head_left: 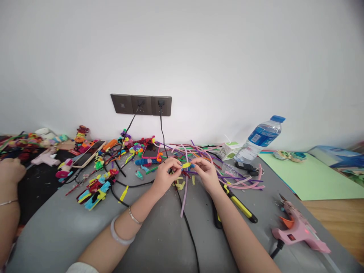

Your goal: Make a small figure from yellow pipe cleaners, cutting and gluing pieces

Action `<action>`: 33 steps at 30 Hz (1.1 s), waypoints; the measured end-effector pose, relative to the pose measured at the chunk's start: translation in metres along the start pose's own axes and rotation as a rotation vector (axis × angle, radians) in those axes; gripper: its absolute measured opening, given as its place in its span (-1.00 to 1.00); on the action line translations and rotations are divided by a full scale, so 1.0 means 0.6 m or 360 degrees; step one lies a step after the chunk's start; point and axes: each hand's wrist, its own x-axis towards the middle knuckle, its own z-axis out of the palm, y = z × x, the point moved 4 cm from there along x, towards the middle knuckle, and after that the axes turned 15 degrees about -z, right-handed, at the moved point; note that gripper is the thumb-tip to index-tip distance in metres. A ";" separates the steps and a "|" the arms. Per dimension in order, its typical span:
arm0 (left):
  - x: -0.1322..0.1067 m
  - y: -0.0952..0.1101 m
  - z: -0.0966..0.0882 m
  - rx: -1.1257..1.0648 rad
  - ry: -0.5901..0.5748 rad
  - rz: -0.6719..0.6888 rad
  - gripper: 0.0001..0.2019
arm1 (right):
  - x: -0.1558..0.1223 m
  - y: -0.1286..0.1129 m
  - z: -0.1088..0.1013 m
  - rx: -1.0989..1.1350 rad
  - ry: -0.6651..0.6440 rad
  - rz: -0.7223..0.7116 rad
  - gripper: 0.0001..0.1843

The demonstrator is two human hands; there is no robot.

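My left hand (167, 173) and my right hand (207, 177) meet over the middle of the grey table, fingertips pinched. Between them is a short yellow-and-blue pipe cleaner piece (186, 165), each hand gripping one end. Just below lie yellow pipe cleaner scraps (179, 185). Long pipe cleaners (233, 180) in purple, pink and green spread out behind and to the right of my hands. Beneath my right forearm rest yellow-and-black pliers (240, 204), partly hidden by the arm.
A pink glue gun (303, 231) lies at the right, its cord trailing. Behind stand a tilted water bottle (260, 138) and a drink carton (229, 150). Black cables (184, 216) cross the table. Pipe cleaner figures (96, 187) and phones (150, 151) sit leftward. Another person's hand (11, 172) is at far left.
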 end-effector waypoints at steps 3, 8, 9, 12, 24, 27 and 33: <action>0.000 0.000 0.000 0.0022 0.0004 0.0004 -0.90 | -0.001 0.002 0.000 0.0024 0.0012 0.0024 -0.78; 0.000 0.000 0.001 0.0038 0.0007 0.0015 -0.90 | -0.002 0.004 0.000 0.0045 0.0022 0.0046 -0.77; 0.000 0.001 0.001 0.0038 0.0010 0.0022 -0.90 | -0.002 0.005 0.000 0.0050 0.0019 0.0050 -0.77; -0.001 0.000 0.001 0.0032 0.0012 0.0033 -0.90 | -0.003 0.006 0.001 0.0069 0.0014 0.0073 -0.77; -0.001 0.001 -0.001 0.0047 0.0020 0.0054 -0.89 | -0.001 0.006 0.001 0.0122 0.0024 0.0164 -0.74; -0.002 0.002 0.000 0.0051 0.0015 0.0065 -0.88 | -0.001 0.005 0.001 0.0163 0.0033 0.0178 -0.75; -0.002 0.002 0.001 0.0037 0.0002 0.0078 -0.88 | -0.002 0.006 0.003 0.0197 0.0071 0.0188 -0.77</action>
